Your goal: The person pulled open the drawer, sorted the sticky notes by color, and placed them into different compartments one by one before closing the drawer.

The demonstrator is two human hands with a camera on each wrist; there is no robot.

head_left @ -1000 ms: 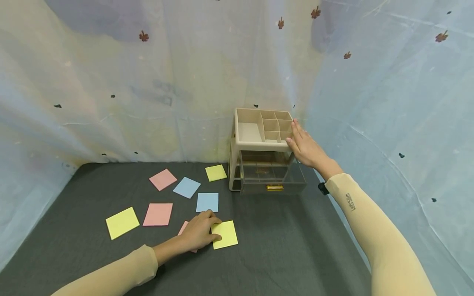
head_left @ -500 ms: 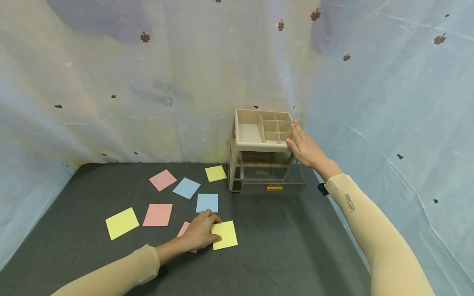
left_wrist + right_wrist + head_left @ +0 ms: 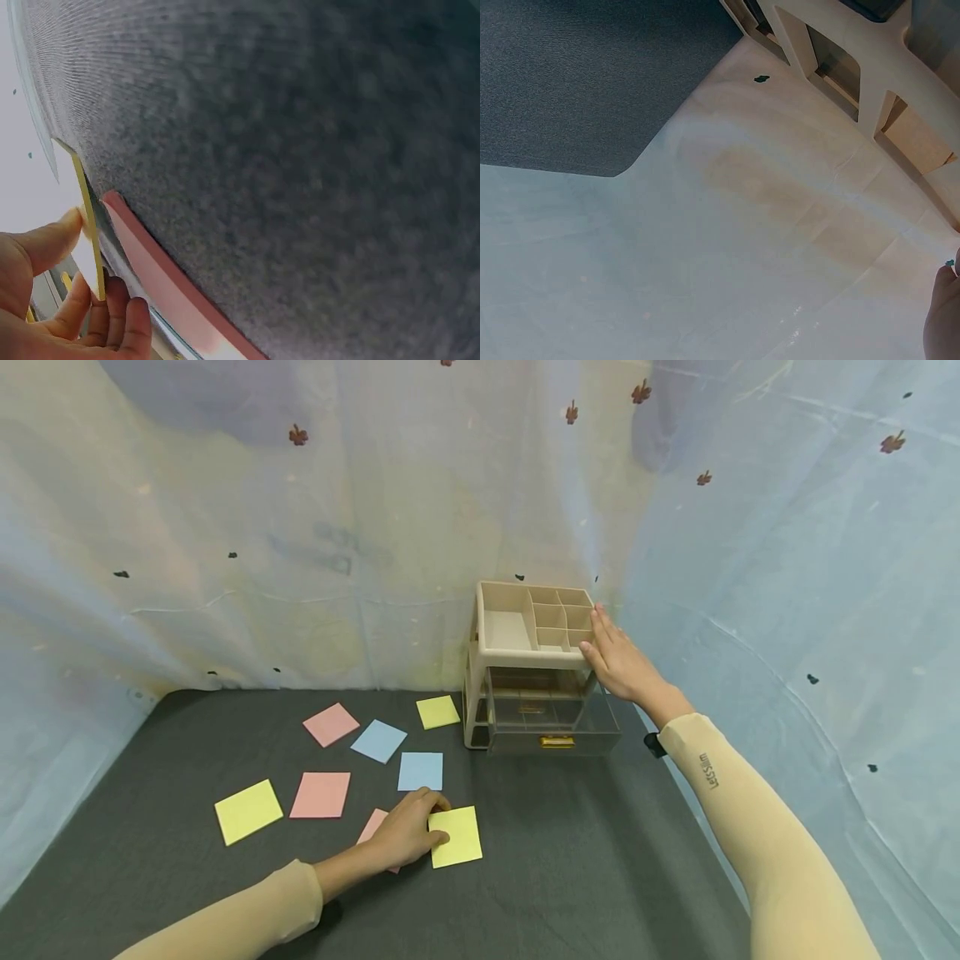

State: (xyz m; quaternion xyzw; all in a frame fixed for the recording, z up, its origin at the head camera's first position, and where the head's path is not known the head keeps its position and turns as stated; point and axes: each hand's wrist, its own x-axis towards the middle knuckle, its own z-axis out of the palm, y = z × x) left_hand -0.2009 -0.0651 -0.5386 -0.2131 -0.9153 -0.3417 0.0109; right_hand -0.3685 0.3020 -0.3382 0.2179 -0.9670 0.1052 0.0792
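My left hand (image 3: 405,833) pinches a yellow sticky note pad (image 3: 462,842) by its left edge. In the left wrist view the thumb lies on one face of that yellow pad (image 3: 69,176), and fingers curl at the other. Beneath the left hand, a pink sticky note pad (image 3: 372,823) is partly hidden. My right hand (image 3: 628,665) rests with straight fingers on the upper right edge of a beige desk organizer (image 3: 517,657). A clear drawer (image 3: 517,742) with a gold handle is pulled out at its front. Only a bit of the right hand (image 3: 943,319) shows in the right wrist view.
Blue pads (image 3: 421,772), pink pads (image 3: 320,795) and yellow pads (image 3: 248,812) lie on the dark grey table (image 3: 165,877). The organizer's top is a divided tray. A patterned curtain (image 3: 375,527) hangs behind and along the right side.
The picture shifts very slightly with the head. Both hands, the yellow pad and the drawer keep their places.
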